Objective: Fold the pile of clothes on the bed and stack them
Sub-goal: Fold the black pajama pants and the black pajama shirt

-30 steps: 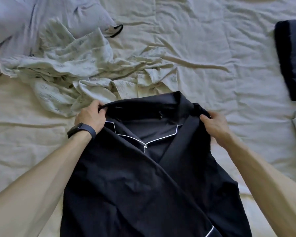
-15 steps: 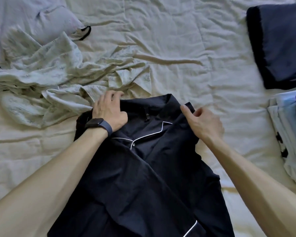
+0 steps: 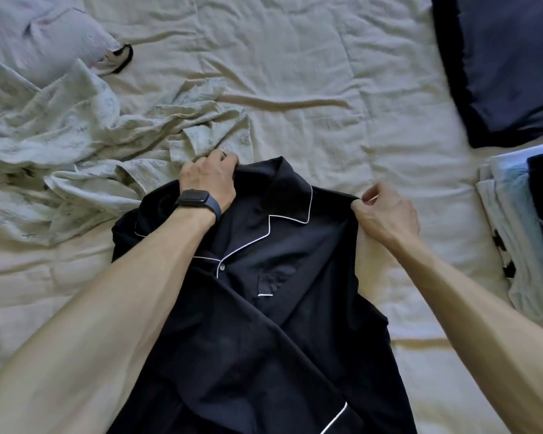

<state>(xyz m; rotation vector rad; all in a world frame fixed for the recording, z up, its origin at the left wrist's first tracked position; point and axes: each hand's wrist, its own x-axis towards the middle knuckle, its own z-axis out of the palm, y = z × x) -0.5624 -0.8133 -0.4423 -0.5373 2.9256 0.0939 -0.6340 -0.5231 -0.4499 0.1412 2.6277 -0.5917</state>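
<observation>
On bed (image 3: pixel 311 73): left hand (image 3: pixel 209 180), right hand (image 3: pixel 386 211) pinch black shirt (image 3: pixel 279 308) shoulders.

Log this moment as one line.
left hand: grips black shirt near collar | right hand: pinches shirt shoulder | pale pile: unfolded, beside left hand

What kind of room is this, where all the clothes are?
Most likely a bedroom. The clothes lie on a wide, rumpled cream bedsheet, a black pyjama shirt with white piping is spread out for folding, and folded clothes sit stacked at the right edge.
</observation>
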